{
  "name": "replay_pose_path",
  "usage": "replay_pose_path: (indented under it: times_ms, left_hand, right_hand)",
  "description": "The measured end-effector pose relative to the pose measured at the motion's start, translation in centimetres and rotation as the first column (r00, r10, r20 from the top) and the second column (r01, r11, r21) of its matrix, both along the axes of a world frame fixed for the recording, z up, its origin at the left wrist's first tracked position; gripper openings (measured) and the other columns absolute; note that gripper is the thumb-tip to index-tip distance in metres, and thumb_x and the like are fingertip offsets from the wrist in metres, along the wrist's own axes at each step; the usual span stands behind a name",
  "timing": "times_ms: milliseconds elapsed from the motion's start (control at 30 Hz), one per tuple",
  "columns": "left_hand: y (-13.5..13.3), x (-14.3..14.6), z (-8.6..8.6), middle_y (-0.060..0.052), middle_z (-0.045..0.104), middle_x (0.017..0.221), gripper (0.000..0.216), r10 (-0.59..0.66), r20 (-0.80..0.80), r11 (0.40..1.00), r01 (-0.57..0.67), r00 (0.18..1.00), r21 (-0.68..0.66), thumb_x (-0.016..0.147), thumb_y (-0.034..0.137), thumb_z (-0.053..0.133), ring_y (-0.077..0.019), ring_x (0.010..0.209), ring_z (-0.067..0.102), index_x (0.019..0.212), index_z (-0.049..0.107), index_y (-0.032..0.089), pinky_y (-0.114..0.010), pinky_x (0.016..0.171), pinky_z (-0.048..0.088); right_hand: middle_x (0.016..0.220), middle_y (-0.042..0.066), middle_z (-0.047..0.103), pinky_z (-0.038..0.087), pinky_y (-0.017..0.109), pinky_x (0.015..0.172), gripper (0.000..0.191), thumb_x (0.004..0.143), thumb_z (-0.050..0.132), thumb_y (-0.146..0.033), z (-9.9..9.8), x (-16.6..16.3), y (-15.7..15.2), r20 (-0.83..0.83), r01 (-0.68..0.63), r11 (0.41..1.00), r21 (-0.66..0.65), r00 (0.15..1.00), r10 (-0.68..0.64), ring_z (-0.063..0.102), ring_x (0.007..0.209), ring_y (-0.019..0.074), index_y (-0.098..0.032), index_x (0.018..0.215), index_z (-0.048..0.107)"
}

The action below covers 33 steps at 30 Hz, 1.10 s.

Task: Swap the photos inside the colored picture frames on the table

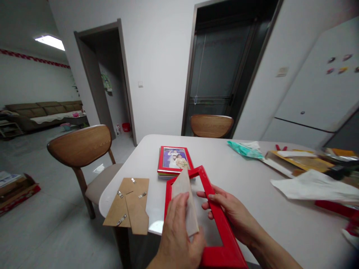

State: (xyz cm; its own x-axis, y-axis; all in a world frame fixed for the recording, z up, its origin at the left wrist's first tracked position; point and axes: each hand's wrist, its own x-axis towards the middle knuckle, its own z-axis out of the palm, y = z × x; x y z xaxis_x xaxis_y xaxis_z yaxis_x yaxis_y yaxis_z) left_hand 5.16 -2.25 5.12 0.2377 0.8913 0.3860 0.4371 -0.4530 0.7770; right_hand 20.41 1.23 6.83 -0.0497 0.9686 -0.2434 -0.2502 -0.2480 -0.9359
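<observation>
My left hand (176, 235) grips the near left side of an empty red picture frame (209, 183) and pinches a pale card or photo (186, 200) that stands tilted inside the frame's opening. My right hand (230, 211) holds the frame's right bar, fingers curled over it. The frame lies tilted at the table's near edge. Just beyond it sits a stack of red-framed photos (174, 160). A brown cardboard frame back (129, 205) with metal clips and a stand lies to the left, overhanging the table edge.
The white table (252, 194) carries a teal bag (245, 149), yellow envelopes (297, 158), white paper (314, 186) and red pieces at the right. Wooden chairs stand at the left (81, 147) and far side (211, 125). Doorways and a sofa lie beyond.
</observation>
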Motion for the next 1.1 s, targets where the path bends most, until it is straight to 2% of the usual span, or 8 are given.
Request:
replay_pose_path:
  times_ms: [167, 300, 367, 467, 600, 833, 1000, 1100]
  left_hand:
    - [0.6, -4.6, -0.9, -0.009, 0.052, 0.108, 0.046, 0.260, 0.096, 0.964, -0.253, 0.961, -0.080, 0.072, 0.017, 0.042, -0.0206, 0.095, 0.052, 0.117, 0.035, 0.017, -0.036, 0.082, 0.043]
    - [0.8, -7.7, -4.0, -0.008, 0.052, 0.113, 0.042, 0.309, 0.120, 0.939, -0.282, 0.943, -0.198, 0.072, 0.022, 0.045, -0.0232, 0.103, 0.049, 0.113, 0.039, 0.017, -0.038, 0.087, 0.039]
    - [0.6, -8.5, -5.3, -0.010, 0.056, 0.107, 0.040, 0.309, 0.087, 0.929, -0.281, 0.947, -0.241, 0.071, 0.024, 0.045, -0.0238, 0.098, 0.053, 0.111, 0.041, 0.015, -0.037, 0.083, 0.042]
    - [0.4, -9.0, -6.3, -0.011, 0.059, 0.104, 0.041, 0.308, -0.038, 0.924, -0.309, 0.951, -0.224, 0.070, 0.024, 0.044, -0.0237, 0.094, 0.056, 0.109, 0.044, 0.013, -0.037, 0.080, 0.044]
    - [0.4, -9.2, -6.2, -0.011, 0.058, 0.108, 0.041, 0.288, -0.303, 0.936, -0.334, 0.908, -0.112, 0.069, 0.022, 0.045, -0.0235, 0.099, 0.053, 0.109, 0.048, 0.014, -0.034, 0.084, 0.043]
    - [0.0, -9.0, -5.6, -0.014, 0.056, 0.107, 0.043, 0.255, -0.486, 0.963, -0.263, 0.836, 0.053, 0.072, 0.023, 0.043, -0.0256, 0.100, 0.051, 0.113, 0.046, 0.012, -0.039, 0.086, 0.042]
    - [-0.5, -7.6, -5.8, -0.014, 0.034, 0.131, 0.066, 0.033, -0.542, 0.997, 0.013, 0.840, 0.081, 0.057, 0.012, 0.050, -0.0296, 0.119, 0.030, 0.122, 0.037, 0.014, -0.045, 0.096, 0.029]
    - [-0.3, -6.4, -6.8, -0.013, 0.026, 0.134, 0.073, -0.039, -0.578, 0.995, 0.087, 0.815, 0.057, 0.053, 0.007, 0.048, -0.0304, 0.122, 0.023, 0.124, 0.034, 0.014, -0.049, 0.097, 0.026]
  right_hand:
    - [0.059, -0.002, 0.059, 0.042, 0.019, 0.043, 0.040, 0.067, 0.052, -0.030, -2.4, 2.5, 0.6, 0.236, 0.050, 0.999, 0.017, 0.970, -0.052, 0.052, 0.046, 0.0096, -0.017, 0.105, 0.048]
    - [0.073, 0.004, 0.064, 0.047, 0.027, 0.060, 0.048, 0.069, 0.045, -0.032, -5.0, 4.4, 1.0, 0.468, 0.071, 0.995, 0.074, 0.878, -0.097, 0.060, 0.063, 0.0167, -0.011, 0.113, 0.043]
    - [0.072, 0.005, 0.065, 0.046, 0.029, 0.062, 0.052, 0.069, 0.043, -0.034, -6.2, 5.0, 1.3, 0.675, 0.096, 0.989, 0.116, 0.723, -0.149, 0.060, 0.065, 0.0191, -0.008, 0.113, 0.044]
    - [0.072, 0.006, 0.065, 0.043, 0.029, 0.063, 0.048, 0.069, 0.041, -0.036, -7.2, 5.3, 1.7, 0.888, 0.045, 0.982, 0.183, 0.422, -0.185, 0.060, 0.066, 0.0206, -0.010, 0.108, 0.051]
    - [0.079, 0.007, 0.066, 0.042, 0.028, 0.065, 0.043, 0.071, 0.039, -0.035, -7.1, 4.9, 2.0, 0.949, -0.025, 0.976, 0.215, 0.241, -0.203, 0.060, 0.072, 0.0215, -0.014, 0.104, 0.055]
    - [0.096, 0.012, 0.060, 0.041, 0.033, 0.074, 0.041, 0.074, 0.037, -0.034, -7.1, 4.7, 1.7, 0.977, -0.075, 0.977, 0.201, 0.090, -0.194, 0.057, 0.083, 0.0237, -0.012, 0.104, 0.055]
    - [0.099, 0.013, 0.056, 0.037, 0.034, 0.083, 0.037, 0.074, 0.038, -0.028, -7.6, 4.3, 1.8, 0.945, -0.171, 0.930, 0.325, 0.033, -0.324, 0.051, 0.092, 0.0228, -0.011, 0.102, 0.055]
    - [0.100, 0.012, 0.056, 0.036, 0.034, 0.085, 0.034, 0.073, 0.041, -0.026, -7.9, 3.8, 2.0, 0.926, -0.230, 0.898, 0.374, 0.044, -0.374, 0.049, 0.092, 0.0225, -0.011, 0.099, 0.057]
